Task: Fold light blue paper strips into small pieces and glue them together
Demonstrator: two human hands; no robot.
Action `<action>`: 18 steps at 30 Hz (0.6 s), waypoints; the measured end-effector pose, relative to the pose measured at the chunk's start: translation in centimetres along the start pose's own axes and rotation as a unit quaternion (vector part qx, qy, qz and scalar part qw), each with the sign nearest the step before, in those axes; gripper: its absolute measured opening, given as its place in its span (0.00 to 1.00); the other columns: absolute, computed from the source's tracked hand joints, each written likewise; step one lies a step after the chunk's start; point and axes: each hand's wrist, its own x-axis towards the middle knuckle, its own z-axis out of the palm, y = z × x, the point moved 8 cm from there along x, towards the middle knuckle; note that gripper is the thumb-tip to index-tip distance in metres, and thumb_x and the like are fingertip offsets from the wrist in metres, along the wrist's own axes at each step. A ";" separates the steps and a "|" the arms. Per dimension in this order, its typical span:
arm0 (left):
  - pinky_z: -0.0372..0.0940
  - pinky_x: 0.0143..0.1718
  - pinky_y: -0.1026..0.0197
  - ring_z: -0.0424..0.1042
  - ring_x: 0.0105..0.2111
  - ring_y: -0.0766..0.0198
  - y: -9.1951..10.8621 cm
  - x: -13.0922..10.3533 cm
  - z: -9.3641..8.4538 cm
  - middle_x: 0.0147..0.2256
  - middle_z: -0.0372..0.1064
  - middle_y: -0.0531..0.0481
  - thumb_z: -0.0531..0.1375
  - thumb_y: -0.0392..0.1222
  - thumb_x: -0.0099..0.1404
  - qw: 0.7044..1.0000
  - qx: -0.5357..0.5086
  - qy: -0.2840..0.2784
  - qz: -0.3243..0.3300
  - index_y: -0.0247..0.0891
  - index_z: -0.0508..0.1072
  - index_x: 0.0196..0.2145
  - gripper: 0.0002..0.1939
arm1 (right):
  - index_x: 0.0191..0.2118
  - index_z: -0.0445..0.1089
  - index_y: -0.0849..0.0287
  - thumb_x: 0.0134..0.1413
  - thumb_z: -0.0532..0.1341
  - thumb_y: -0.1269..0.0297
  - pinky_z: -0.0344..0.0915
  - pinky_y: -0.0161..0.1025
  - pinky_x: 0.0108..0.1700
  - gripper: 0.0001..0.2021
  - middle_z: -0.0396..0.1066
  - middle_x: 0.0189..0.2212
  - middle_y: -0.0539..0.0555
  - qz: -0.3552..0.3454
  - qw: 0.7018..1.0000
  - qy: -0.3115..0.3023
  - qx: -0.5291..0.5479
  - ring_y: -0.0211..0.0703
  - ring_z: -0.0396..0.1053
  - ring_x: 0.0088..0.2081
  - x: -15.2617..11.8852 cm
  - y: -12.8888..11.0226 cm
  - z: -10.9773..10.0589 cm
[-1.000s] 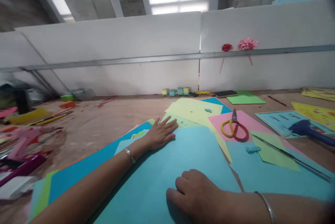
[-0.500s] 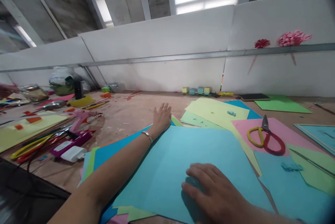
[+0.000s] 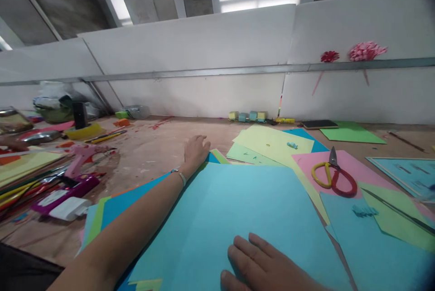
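Observation:
A large light blue paper sheet (image 3: pixel 251 200) lies on top of a stack of coloured papers, with a darker blue sheet (image 3: pixel 136 205) and a green one showing along the left. My left hand (image 3: pixel 196 151) is open at the sheet's far left corner, fingers stretched away from me; its forearm crosses the stack's left side. Low over the near part of the sheet, my right hand (image 3: pixel 260 261) is open, palm down, fingers slightly apart; whether it touches the paper I cannot tell. Scissors (image 3: pixel 335 174) with one yellow and one red handle rest on pink paper to the right.
Tweezers (image 3: pixel 397 209) and curled blue paper strips (image 3: pixel 364 211) lie on the right. A pink glue gun (image 3: pixel 79 157), a purple device (image 3: pixel 66 193) and a white adapter (image 3: pixel 70 208) are at left. Small paper blocks (image 3: pixel 247 116) and a phone (image 3: pixel 319 124) stand near the back wall. Another person's hand (image 3: pixel 13 143) shows far left.
My right hand has moved down the sheet toward me. The left hand stays at the far corner. The view has turned a little to the right.

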 end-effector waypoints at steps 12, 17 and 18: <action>0.70 0.46 0.48 0.72 0.46 0.55 -1.4 0.0 1.1 0.52 0.68 0.42 0.59 0.45 0.69 0.984 -0.160 -0.041 -0.068 0.36 0.69 0.53 0.17 | 0.52 0.68 0.53 0.71 0.49 0.59 0.66 0.46 0.56 0.14 0.74 0.52 0.48 -0.029 0.994 -0.100 0.033 0.44 0.69 0.55 -1.3 0.4 1.1; 0.70 0.46 0.48 0.72 0.46 0.55 -1.3 -0.3 1.2 0.52 0.68 0.42 0.59 0.45 0.69 0.975 -0.194 -0.070 -0.084 0.36 0.68 0.53 0.18 | 0.57 0.65 0.58 0.68 0.50 0.48 0.66 0.50 0.55 0.23 0.70 0.57 0.59 -0.004 0.989 -0.145 -0.004 0.53 0.68 0.57 -1.4 1.9 1.0; 0.70 0.46 0.48 0.72 0.46 0.55 -1.2 -0.3 1.0 0.52 0.68 0.42 0.59 0.45 0.69 0.974 -0.197 -0.070 -0.083 0.36 0.69 0.53 0.18 | 0.57 0.65 0.60 0.66 0.49 0.45 0.67 0.50 0.53 0.26 0.70 0.56 0.61 0.000 0.990 -0.140 -0.018 0.55 0.68 0.56 -1.4 2.1 1.0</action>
